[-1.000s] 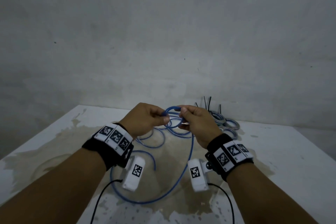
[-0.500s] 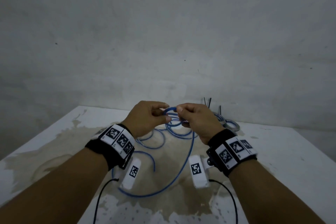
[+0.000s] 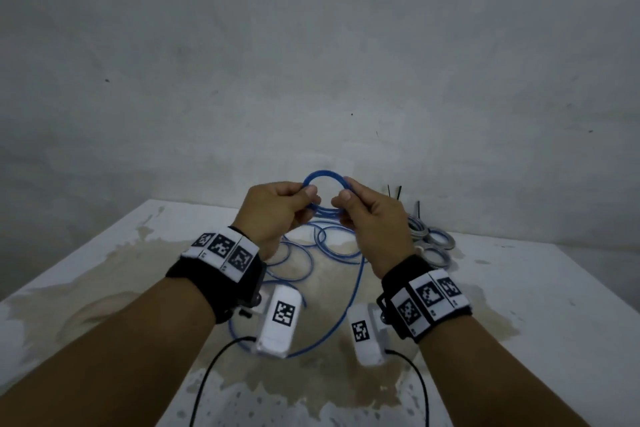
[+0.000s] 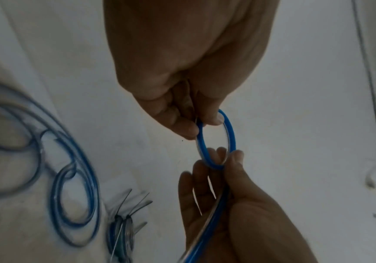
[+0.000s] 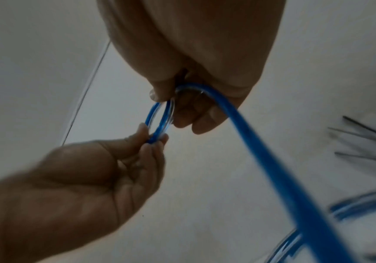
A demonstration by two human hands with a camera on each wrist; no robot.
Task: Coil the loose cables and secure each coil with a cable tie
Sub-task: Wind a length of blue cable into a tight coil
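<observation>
A blue cable (image 3: 349,282) lies in loose loops on the stained white table (image 3: 540,288), and one end is raised into a small coil (image 3: 323,177) above it. My left hand (image 3: 277,211) pinches the coil's left side between thumb and fingers. My right hand (image 3: 370,215) pinches its right side, and the cable trails down through that palm. The coil (image 4: 217,140) shows between both hands in the left wrist view, and in the right wrist view the coil (image 5: 157,121) leads into the trailing cable (image 5: 272,169). Black cable ties (image 3: 398,191) stick up behind my right hand.
Tied grey coils (image 3: 433,243) lie at the back right of the table, against the grey wall (image 3: 311,62). Black leads (image 3: 207,381) run from the wrist cameras over the table's near part. The table's left edge (image 3: 69,260) runs diagonally.
Both hands have risen and moved slightly apart, lifting the small blue coil higher above the table. The loose cable on the table has been drawn in.
</observation>
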